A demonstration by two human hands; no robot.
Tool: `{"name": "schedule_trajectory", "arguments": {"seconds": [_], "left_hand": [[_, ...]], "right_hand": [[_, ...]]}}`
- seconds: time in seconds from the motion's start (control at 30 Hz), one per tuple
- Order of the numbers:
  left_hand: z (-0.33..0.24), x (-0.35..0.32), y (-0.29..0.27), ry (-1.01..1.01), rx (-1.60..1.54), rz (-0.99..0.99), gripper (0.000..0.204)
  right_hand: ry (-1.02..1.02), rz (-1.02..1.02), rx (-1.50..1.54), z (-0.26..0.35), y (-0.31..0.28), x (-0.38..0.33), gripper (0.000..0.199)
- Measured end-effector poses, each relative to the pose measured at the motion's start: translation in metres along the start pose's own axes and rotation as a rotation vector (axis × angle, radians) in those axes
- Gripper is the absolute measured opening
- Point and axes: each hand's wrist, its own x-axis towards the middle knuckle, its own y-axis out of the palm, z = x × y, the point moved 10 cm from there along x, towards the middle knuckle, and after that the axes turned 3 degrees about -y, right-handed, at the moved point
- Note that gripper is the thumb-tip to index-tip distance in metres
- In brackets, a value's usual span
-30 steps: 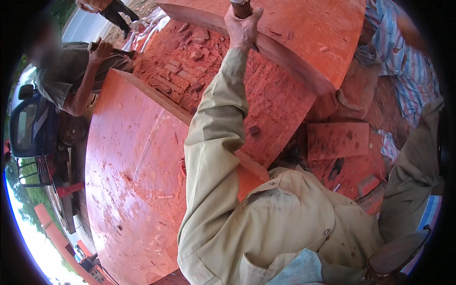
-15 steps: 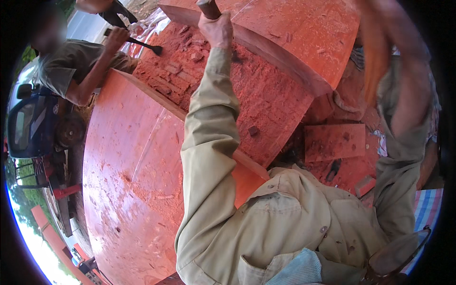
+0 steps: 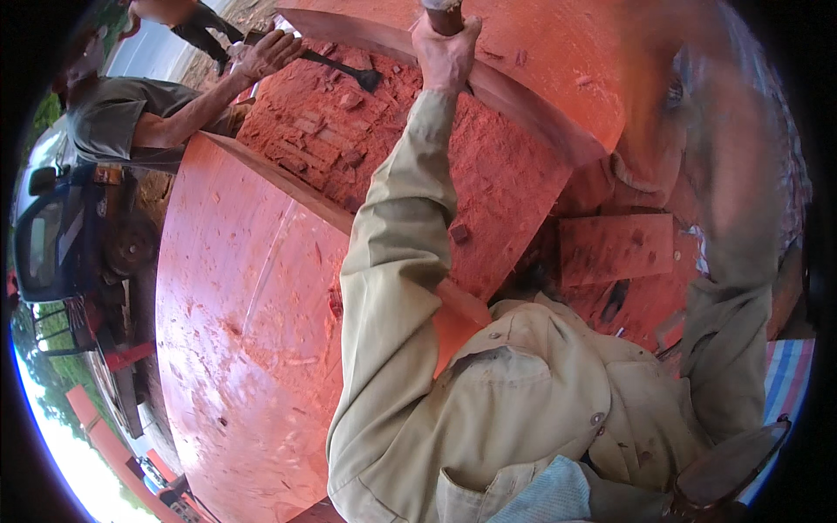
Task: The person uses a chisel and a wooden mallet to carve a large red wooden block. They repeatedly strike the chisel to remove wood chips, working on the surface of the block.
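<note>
My left hand [image 3: 446,54] is wrapped round the upright handle of a chisel [image 3: 443,16], whose flat butt end shows above the fist. The chisel's lower part is mostly hidden behind the hand. It stands at the far wall of a wide, rough recess [image 3: 514,166] cut in a big reddish wooden block [image 3: 253,288]. Raised at the upper right, my right hand [image 3: 667,30] is smeared by motion. A blurred orange-brown shape [image 3: 647,96] hangs beside it; I cannot tell its kind or how the fingers lie.
A co-worker's hand [image 3: 268,54] at the left holds a long dark tool with a flared end [image 3: 368,80] over the recess. Wood chips [image 3: 351,101] and a small dark block [image 3: 459,234] lie there. A flat board [image 3: 616,249] sits right. Beyond is a blue vehicle [image 3: 52,231].
My left hand and the chisel have shifted right along the recess wall. The blurred right arm has swung slightly left. The co-worker's tool has moved right, farther over the recess.
</note>
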Motion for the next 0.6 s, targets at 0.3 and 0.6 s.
{"name": "schedule_trajectory", "arguments": {"seconds": [0.3,0.6], "left_hand": [[-0.019,0.007,-0.045,-0.261,-0.024,-0.015,0.016],[0.006,-0.006,-0.011,-0.064,-0.082,-0.021,0.024]], "right_hand": [[-0.077,-0.33,0.287,0.001,-0.066,-0.074,0.048],[0.042,-0.097,0.135,-0.06,-0.035,-0.074,0.051]]}}
